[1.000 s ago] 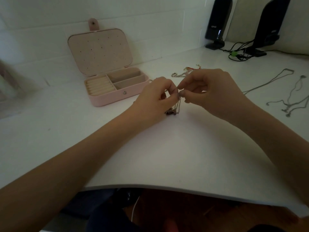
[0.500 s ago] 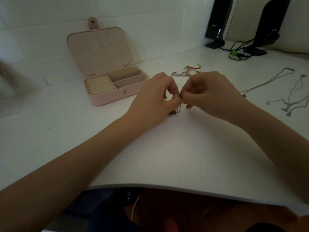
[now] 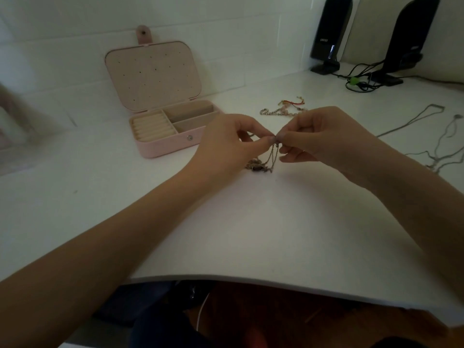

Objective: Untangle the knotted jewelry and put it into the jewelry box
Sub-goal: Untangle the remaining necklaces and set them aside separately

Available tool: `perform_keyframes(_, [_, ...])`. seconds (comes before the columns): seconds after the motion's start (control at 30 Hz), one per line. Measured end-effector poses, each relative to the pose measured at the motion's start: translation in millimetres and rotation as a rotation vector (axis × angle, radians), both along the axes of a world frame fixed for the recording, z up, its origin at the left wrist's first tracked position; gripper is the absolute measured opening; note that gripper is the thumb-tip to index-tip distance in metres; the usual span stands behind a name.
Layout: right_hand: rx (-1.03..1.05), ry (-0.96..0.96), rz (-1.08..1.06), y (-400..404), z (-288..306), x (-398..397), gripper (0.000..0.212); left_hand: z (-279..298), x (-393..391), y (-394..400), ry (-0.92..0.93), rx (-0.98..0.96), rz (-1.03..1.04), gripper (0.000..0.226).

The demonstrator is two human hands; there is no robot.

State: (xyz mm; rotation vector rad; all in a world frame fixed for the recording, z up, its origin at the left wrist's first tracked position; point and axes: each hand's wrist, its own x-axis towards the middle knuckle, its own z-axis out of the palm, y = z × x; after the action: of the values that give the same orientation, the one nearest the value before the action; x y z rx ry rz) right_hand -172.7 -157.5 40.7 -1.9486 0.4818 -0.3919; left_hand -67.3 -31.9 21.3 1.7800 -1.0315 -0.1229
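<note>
A thin knotted chain (image 3: 266,160) with a dark pendant hangs down to the white table, just above its surface. My left hand (image 3: 231,144) and my right hand (image 3: 324,136) both pinch the chain's top between thumb and fingertips, their tips almost touching. The pink jewelry box (image 3: 163,146) stands open to the left of my hands, lid leaning against the wall, with ring rolls and two bare compartments inside.
A beaded bracelet with red thread (image 3: 286,108) lies behind my hands. Thin silver necklaces (image 3: 437,144) lie spread out at the right. Two black speakers (image 3: 329,33) and tangled cables (image 3: 359,81) stand at the back right. The table's front edge (image 3: 276,285) curves near me.
My hands dropped a little and then rose again, staying pinched together on the chain. More of the chain now hangs visible between them.
</note>
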Motion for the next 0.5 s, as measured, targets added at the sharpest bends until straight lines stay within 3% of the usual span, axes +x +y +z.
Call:
perform_keyframes(0.23, [-0.417, -0.052, -0.013, 3.6, -3.4, 1.0, 0.013, -1.8, -4.1, -1.1, -0.081, 0.031, 0.044, 0.008])
perform_keyframes(0.37, [-0.510, -0.092, -0.009, 6.9, -4.5, 0.7, 0.016, -0.8, -5.9, -1.7, -0.172, 0.059, 0.046, 0.006])
perform_keyframes(0.5, [-0.485, -0.024, 0.045, 5.2, -3.8, 1.9, 0.015, 0.1, -3.1, -2.2, 0.061, 0.147, -0.049, 0.012])
